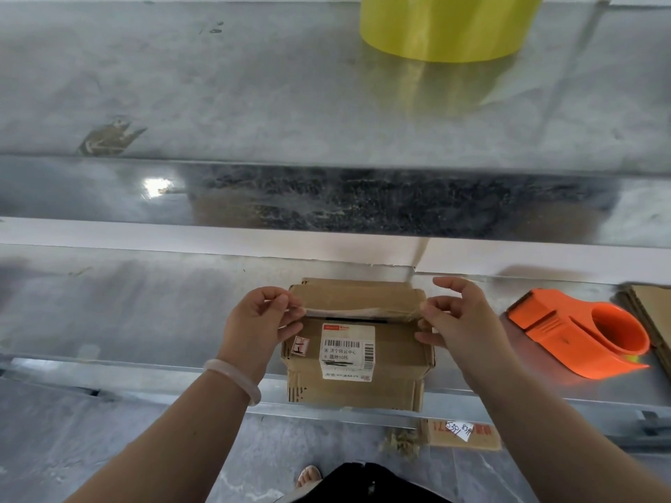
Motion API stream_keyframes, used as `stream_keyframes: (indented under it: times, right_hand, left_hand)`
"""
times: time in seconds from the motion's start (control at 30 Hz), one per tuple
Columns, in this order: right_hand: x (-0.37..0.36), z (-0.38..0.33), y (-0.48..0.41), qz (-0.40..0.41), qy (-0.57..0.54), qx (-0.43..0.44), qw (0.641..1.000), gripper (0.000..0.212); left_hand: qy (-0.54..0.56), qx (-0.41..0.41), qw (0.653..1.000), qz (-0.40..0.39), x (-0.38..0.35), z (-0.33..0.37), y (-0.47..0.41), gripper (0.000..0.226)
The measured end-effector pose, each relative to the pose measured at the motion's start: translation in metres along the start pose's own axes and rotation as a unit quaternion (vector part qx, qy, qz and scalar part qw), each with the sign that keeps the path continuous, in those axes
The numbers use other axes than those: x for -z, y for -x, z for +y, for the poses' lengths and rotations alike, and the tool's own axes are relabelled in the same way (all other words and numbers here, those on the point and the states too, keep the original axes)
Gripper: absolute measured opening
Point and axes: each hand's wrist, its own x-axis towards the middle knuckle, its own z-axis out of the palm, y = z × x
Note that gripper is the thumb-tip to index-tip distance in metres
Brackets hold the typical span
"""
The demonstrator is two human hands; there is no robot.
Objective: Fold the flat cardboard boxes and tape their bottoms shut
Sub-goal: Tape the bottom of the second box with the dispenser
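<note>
- Box [363, 390] of brown cardboard stands on the front edge of a metal shelf [145, 314], its near side hanging slightly over the lip, with its flaps folded shut and facing up.
- A white shipping label [346, 352] with barcodes is stuck on the near flap, and a small red-and-white sticker [300, 345] sits just left of it.
- A strip of clear tape [363, 312] is stretched across the seam between the flaps, from one side of the box to the other.
- The left hand [254, 321] pinches the strip's left end between thumb and fingers at the box's left edge; a pale bracelet [232, 379] circles that wrist.
- The right hand [461, 321] pinches the strip's right end at the box's right edge, its other fingers spread loosely.
- An orange tape dispenser [581, 332] lies on the shelf to the right of the box, apart from it.
- Flat cardboard sheets [650, 314] lie beyond the dispenser at the right border.
- A big yellow tape roll [446, 27] stands on the upper metal shelf [254, 85], well behind the box.
- A cardboard piece [468, 439] with red print shows below the shelf edge.
</note>
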Motion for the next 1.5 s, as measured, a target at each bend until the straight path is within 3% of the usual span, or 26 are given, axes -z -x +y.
stream_keyframes:
  times: [0.23,0.7,0.87,1.17,1.33,1.5]
  right_hand:
    - [-0.003,0.017,-0.006,-0.021,0.006,-0.053,0.998,0.033]
    - [-0.003,0.023,-0.016,-0.024,0.014,-0.05,0.998,0.033]
    - [-0.003,0.027,-0.011,-0.021,0.105,-0.024,0.994,0.039]
    - [-0.004,0.026,-0.012,-0.01,0.138,-0.013,0.99,0.039]
    - [-0.004,0.026,-0.013,-0.005,0.124,-0.022,0.992,0.036]
    - [-0.003,0.027,-0.014,-0.006,0.077,-0.036,0.996,0.031]
  left_hand:
    - [0.006,0.024,1.0,0.001,0.004,-0.004,-0.002,0.01]
    - [-0.012,0.038,0.999,0.007,0.004,-0.004,-0.006,0.008]
    - [-0.074,0.02,0.997,0.034,0.01,-0.011,-0.004,0.009]
    - [-0.242,-0.043,0.966,0.082,0.007,-0.019,-0.006,0.013]
    - [-0.36,-0.083,0.926,0.072,0.008,-0.025,-0.009,0.022]
    - [-0.372,-0.091,0.92,0.083,0.004,-0.033,-0.009,0.019]
